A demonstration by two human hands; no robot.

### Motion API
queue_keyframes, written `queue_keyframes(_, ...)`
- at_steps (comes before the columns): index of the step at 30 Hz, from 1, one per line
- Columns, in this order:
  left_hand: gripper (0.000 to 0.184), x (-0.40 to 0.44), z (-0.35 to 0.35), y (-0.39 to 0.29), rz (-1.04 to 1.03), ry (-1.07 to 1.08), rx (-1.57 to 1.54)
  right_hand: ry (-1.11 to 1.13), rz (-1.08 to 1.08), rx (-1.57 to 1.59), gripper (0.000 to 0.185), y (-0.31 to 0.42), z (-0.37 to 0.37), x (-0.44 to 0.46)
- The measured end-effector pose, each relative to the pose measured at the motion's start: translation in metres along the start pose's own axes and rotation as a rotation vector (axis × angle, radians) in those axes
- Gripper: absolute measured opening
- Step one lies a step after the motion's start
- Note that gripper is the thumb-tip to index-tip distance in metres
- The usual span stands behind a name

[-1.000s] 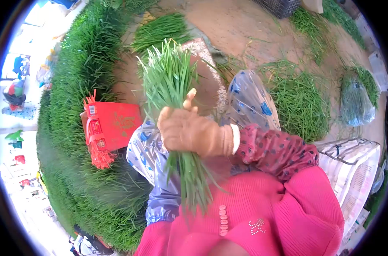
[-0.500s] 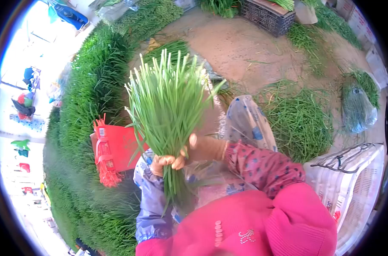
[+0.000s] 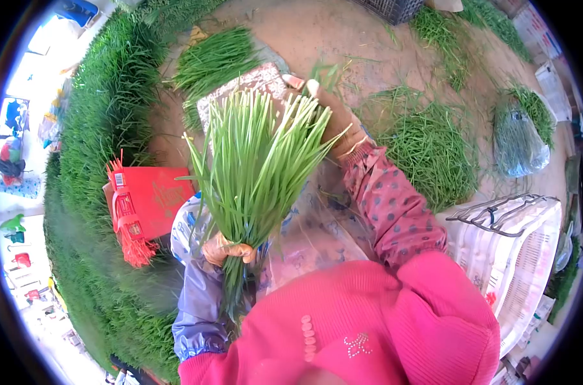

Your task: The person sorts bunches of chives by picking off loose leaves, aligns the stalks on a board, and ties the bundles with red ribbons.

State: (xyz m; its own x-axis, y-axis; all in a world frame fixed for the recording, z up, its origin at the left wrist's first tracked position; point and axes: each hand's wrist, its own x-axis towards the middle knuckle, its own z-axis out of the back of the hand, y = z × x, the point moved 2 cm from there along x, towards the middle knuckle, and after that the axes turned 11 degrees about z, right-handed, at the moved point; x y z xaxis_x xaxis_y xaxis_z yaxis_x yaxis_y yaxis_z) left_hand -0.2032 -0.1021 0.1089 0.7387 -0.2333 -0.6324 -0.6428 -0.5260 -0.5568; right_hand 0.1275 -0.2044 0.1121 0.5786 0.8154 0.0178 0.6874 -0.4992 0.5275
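Note:
A thick bunch of long green stalks (image 3: pixel 253 167) stands fanned out in front of my body, pale ends up. My gloved left hand (image 3: pixel 227 250) is wrapped round its lower part, and leaves hang below the fist. At the upper right of the bunch is my gloved right hand (image 3: pixel 333 119), beside the pale stalk ends, with thumb and a finger apart; its other fingers are partly hidden by the stalks. Behind the bunch lies a patterned board or box (image 3: pixel 259 77), partly covered.
A long bank of greens (image 3: pixel 105 109) runs down the left, with a red box and red ties (image 3: pixel 163 199) beside it. Loose greens (image 3: pixel 432 154) lie at the right, near a white basket (image 3: pixel 516 256). A dark crate (image 3: pixel 394 8) stands at the top.
My right hand has let go of the bunch's lower part and moved up to the stalk ends. The bunch is now in my left hand, lower and further left than half a second ago.

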Motion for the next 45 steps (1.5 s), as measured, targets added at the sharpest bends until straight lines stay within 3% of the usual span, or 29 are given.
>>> queue_keyframes(1,0.050,0.000,-0.004,0.000,-0.042,-0.004,0.007,-0.031,0.013,-0.051,0.039,0.005,-0.001,0.002)
queue_keyframes(2,0.050,-0.001,-0.010,-0.002,-0.038,-0.004,-0.003,-0.037,0.005,-0.053,0.039,0.005,0.014,0.009)
queue_keyframes(4,0.048,-0.005,-0.019,-0.006,-0.055,-0.016,-0.058,0.211,-0.038,0.255,0.031,0.005,0.032,0.019)
queue_keyframes(5,0.049,-0.004,-0.018,-0.005,-0.073,0.002,-0.045,-0.020,-0.034,0.119,0.030,0.005,0.036,0.016)
queue_keyframes(6,0.049,-0.002,-0.019,-0.005,-0.073,0.003,-0.052,-0.023,-0.040,0.118,0.030,0.001,0.046,0.021)
queue_keyframes(7,0.050,0.000,-0.023,-0.007,-0.066,0.016,-0.049,-0.064,0.077,-0.286,0.030,0.000,0.055,0.030)
queue_keyframes(9,0.047,0.001,-0.037,-0.015,-0.113,0.046,-0.001,-0.101,0.189,-0.690,0.030,0.007,0.065,0.036)
queue_keyframes(10,0.047,0.001,-0.033,-0.011,-0.114,0.046,-0.006,-0.329,0.135,-0.380,0.018,0.026,0.050,0.035)
queue_keyframes(11,0.046,0.001,-0.028,-0.005,-0.131,0.100,0.011,-0.548,0.079,-0.065,0.019,0.037,0.044,0.032)
queue_keyframes(13,0.043,-0.006,-0.036,-0.007,-0.130,0.108,-0.019,-0.387,0.102,0.111,0.018,0.067,0.088,0.047)
queue_keyframes(15,0.045,-0.013,-0.037,-0.001,-0.119,0.088,-0.052,-0.632,0.235,0.248,0.017,0.111,0.085,0.039)
queue_keyframes(18,0.054,-0.018,-0.040,0.001,-0.111,0.082,-0.079,-0.546,0.353,0.174,0.015,0.144,0.073,0.031)
queue_keyframes(22,0.065,-0.014,-0.037,0.002,-0.100,0.041,-0.189,-0.098,0.097,-0.915,0.031,0.136,-0.022,-0.017)
queue_keyframes(23,0.067,-0.013,-0.035,0.003,-0.110,0.044,-0.186,0.011,0.120,-1.130,0.032,0.119,-0.032,-0.026)
queue_keyframes(25,0.069,-0.012,-0.036,-0.001,-0.121,0.047,-0.181,0.191,0.090,-1.382,0.035,0.088,-0.063,-0.043)
queue_keyframes(27,0.067,-0.014,-0.043,-0.008,-0.126,0.008,-0.144,0.256,0.037,-1.413,0.037,0.065,-0.088,-0.051)
queue_keyframes(29,0.066,-0.016,-0.038,-0.005,-0.146,-0.004,-0.098,0.298,-0.051,-1.843,0.032,0.048,-0.094,-0.052)
queue_keyframes(32,0.063,-0.022,-0.038,0.002,-0.153,-0.024,-0.078,0.382,0.121,-1.820,0.028,0.041,-0.095,-0.054)
queue_keyframes(34,0.062,-0.027,-0.029,0.010,-0.100,-0.028,-0.103,0.307,0.264,-1.838,0.023,0.043,-0.077,-0.047)
queue_keyframes(35,0.059,-0.026,-0.017,0.015,-0.130,0.151,-0.028,0.277,0.372,-1.815,0.024,0.051,-0.063,-0.041)
queue_keyframes(37,0.063,-0.029,-0.030,0.016,-0.165,0.088,-0.145,0.083,0.409,-2.074,0.031,0.075,-0.041,-0.026)
queue_keyframes(39,0.063,-0.030,-0.032,0.017,-0.169,0.115,-0.164,-0.145,0.030,-2.161,0.043,0.116,-0.030,-0.013)
queue_keyframes(41,0.069,-0.034,-0.028,0.022,-0.188,0.170,-0.199,-0.146,0.731,-1.888,0.022,0.152,-0.019,-0.019)
queue_keyframes(43,0.074,-0.035,-0.023,0.031,-0.202,0.192,-0.251,-0.380,0.633,-1.898,0.018,0.194,-0.012,-0.021)
queue_keyframes(45,0.080,-0.034,-0.018,0.038,-0.214,0.212,-0.299,-0.526,0.730,-2.087,0.019,0.225,0.001,-0.028)
